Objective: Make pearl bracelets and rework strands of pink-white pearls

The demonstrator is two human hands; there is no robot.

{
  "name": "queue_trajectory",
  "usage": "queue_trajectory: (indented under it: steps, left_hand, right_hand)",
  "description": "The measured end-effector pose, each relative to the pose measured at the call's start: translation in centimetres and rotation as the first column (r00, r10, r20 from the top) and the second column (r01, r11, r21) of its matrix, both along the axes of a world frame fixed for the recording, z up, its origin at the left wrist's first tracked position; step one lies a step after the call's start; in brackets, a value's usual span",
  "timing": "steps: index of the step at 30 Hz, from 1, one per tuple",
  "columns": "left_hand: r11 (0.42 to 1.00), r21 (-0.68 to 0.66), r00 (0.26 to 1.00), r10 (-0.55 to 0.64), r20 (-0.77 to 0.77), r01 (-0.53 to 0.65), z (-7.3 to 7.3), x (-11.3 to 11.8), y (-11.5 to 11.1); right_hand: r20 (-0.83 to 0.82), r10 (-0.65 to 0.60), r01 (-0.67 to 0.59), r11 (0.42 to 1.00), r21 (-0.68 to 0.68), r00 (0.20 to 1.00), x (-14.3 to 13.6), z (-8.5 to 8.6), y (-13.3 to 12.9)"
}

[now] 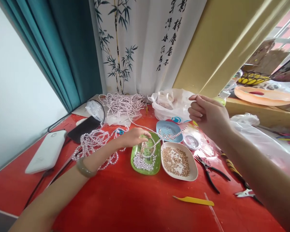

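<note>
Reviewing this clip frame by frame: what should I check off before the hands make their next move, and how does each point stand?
1. Left hand at the green tray: ok, it is over the tray's far left edge.
2. Right hand away from the beads: ok, it is raised above the table.
3. Right hand's grip: cannot tell; it is curled, but anything thin in it is not discernible.
4. Gold beads gathered: ok, spread within the cream tray.
5. Blue tray free of strands: not ok, a beaded strand crosses it.
6. Yellow tweezers set down: ok, lying on the table.
</note>
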State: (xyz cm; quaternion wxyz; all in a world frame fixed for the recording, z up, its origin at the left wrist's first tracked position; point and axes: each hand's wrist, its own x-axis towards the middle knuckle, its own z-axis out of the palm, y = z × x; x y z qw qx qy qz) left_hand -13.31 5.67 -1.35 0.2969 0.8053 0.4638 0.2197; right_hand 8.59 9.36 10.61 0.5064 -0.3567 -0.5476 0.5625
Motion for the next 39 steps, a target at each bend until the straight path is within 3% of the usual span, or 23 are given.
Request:
queue_trajectory:
  steps: [4,7,11,14,18,21,24,27,32,35,39]
  left_hand:
    - [0.994,0.056,0.976,-0.08,-0.203,0.093,-0.8,1.2,-0.4]
    - [0.985,0.133,0.96,-0.072,-0.271,0.111,-1.6,2.5,-0.5]
    - [0.99,0.124,0.967,-0.03,-0.253,0.063,-2.1,2.9,-0.4]
    - [0.997,0.067,0.987,0.033,-0.156,-0.023,-1.7,2.7,-0.3]
    - [0.992,-0.059,0.993,0.114,0.015,-0.113,-0.5,2.7,-0.3]
    - [0.984,-0.041,0.978,0.179,0.107,-0.175,0.4,2.9,-0.5]
    - [0.979,-0.005,0.966,0.199,0.166,-0.201,0.9,3.1,-0.6]
    - [0.977,-0.054,0.953,0.211,0.215,-0.204,0.8,3.1,-0.7]
    - [0.957,-0.255,0.926,0.217,0.31,-0.139,-0.1,3.0,-1.2]
    - [0.942,-0.306,0.909,0.245,0.337,-0.14,-0.3,2.7,-1.3]
    - [0.952,-0.291,0.9,0.211,0.382,-0.099,-0.3,2.2,-1.1]
  right_hand:
    - [0.037,0.009,-0.009,1.0,-0.01,0.999,0.0,-1.5,0.1]
    - [0.06,0.029,-0.028,1.0,-0.004,0.998,-0.3,-2.7,0.1]
    - [0.113,0.034,-0.037,0.999,0.023,0.993,-0.3,-3.6,0.3]
    - [0.252,0.118,-0.114,0.993,-0.032,0.96,-0.4,-4.8,0.2]
    - [0.546,0.264,-0.235,0.964,-0.123,0.795,-1.1,-7.4,-0.5]
    - [0.682,0.315,-0.358,0.93,-0.084,0.66,-1.7,-8.5,-1.2]
    - [0.804,0.208,-0.443,0.893,0.076,0.557,-2.0,-8.4,-1.7]
    - [0.883,0.067,-0.502,0.841,0.2,0.465,-2.0,-8.3,-1.9]
    - [0.972,-0.064,-0.595,0.781,0.19,0.226,-1.5,-8.6,-2.4]
    - [0.982,-0.166,-0.643,0.743,0.186,0.092,-1.0,-8.5,-2.6]
    - [0.974,-0.206,-0.647,0.732,0.215,0.092,-0.4,-8.0,-2.6]
